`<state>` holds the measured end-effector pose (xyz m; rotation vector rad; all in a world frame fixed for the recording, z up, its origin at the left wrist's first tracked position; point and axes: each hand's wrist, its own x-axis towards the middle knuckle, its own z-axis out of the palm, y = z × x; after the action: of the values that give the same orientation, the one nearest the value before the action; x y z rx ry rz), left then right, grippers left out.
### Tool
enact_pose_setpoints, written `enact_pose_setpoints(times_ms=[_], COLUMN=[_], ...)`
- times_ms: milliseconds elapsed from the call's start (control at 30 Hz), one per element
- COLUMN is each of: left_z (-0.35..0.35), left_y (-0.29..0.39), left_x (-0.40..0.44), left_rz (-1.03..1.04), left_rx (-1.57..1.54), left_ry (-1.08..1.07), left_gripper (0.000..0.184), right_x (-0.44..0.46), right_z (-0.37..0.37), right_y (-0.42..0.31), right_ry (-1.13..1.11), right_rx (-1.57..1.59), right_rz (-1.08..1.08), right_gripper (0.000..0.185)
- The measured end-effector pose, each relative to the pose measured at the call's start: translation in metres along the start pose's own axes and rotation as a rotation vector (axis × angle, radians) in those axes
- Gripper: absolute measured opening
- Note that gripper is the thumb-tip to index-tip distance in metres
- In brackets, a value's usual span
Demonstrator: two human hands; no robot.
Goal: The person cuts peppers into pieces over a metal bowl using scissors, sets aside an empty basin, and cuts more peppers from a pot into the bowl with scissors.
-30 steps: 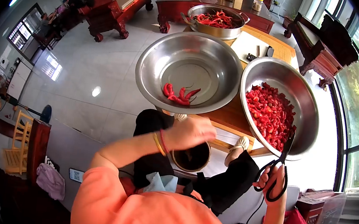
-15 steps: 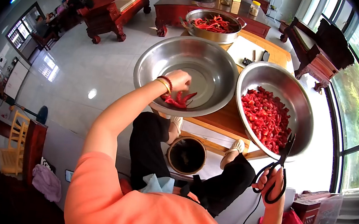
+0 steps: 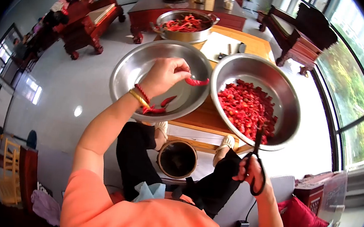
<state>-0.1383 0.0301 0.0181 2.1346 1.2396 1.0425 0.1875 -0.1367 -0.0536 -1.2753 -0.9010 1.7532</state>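
My left hand (image 3: 167,75) pinches one red chili (image 3: 197,82) by its end, above the right part of the left steel basin (image 3: 124,74). A few whole chilies (image 3: 155,110) lie in that basin, below my wrist. My right hand (image 3: 253,172) is closed round the handles of black scissors (image 3: 257,144), whose blades point up over the near rim of the right basin (image 3: 289,111). Cut red chili pieces (image 3: 245,109) cover much of that basin's bottom.
A two-handled pot (image 3: 183,35) of whole chilies stands at the back of the wooden table (image 3: 260,41), near a white board (image 3: 218,45). Between my feet is a dark round bin (image 3: 177,159). A large dark red table (image 3: 240,21) stands beyond.
My left hand has gone down into the left basin, taken hold of a chili and lifted it. The scissors' blades look closer together. The view has turned to the right.
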Motion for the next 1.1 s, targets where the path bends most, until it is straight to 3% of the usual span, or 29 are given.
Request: enact_pose_setpoints(times_ms=[67, 167, 333, 367, 467, 700, 833, 933, 967, 1100], left_z=[0.023, 0.058, 0.093, 0.097, 0.109, 0.13, 0.13, 0.128, 0.133, 0.146], left_y=[0.023, 0.048, 0.072, 0.075, 0.085, 0.067, 0.071, 0.086, 0.082, 0.075], left_x=[0.002, 0.002, 0.005, 0.005, 0.007, 0.016, 0.013, 0.006, 0.005, 0.002], left_rz=[0.051, 0.015, 0.018, 0.089, 0.011, 0.037, -0.045, -0.121, -0.019, -0.055], left_rx=[-0.056, -0.208, -0.346, -0.257, -0.459, -0.326, -0.43, -0.536, -0.452, -0.553], left_ry=[-0.027, -0.124, -0.285, -0.285, -0.353, -0.254, -0.206, -0.26, -0.246, -0.324], left_gripper=[0.008, 0.011, 0.01, 0.011, 0.012, 0.016, 0.013, 0.014, 0.012, 0.007], right_x=[0.002, -0.006, -0.006, -0.007, -0.011, -0.01, -0.015, -0.014, -0.01, -0.009], right_z=[0.001, 0.017, -0.002, -0.003, -0.008, -0.028, -0.026, -0.018, -0.02, -0.016], right_y=[-0.006, -0.022, -0.011, -0.011, -0.016, -0.007, -0.011, -0.01, -0.006, -0.012], right_ry=[-0.106, -0.038, 0.018, 0.027, 0.005, 0.084, -0.005, -0.024, -0.026, 0.005], right_rx=[-0.15, -0.394, -0.4, -0.406, -0.283, -0.18, -0.287, -0.262, -0.267, -0.327], right_rz=[0.017, -0.056, -0.065, -0.074, -0.042, 0.04, 0.008, -0.005, -0.015, -0.012], right_gripper=[0.035, 0.039, 0.043, 0.044, 0.04, 0.039, 0.042, 0.047, 0.047, 0.042])
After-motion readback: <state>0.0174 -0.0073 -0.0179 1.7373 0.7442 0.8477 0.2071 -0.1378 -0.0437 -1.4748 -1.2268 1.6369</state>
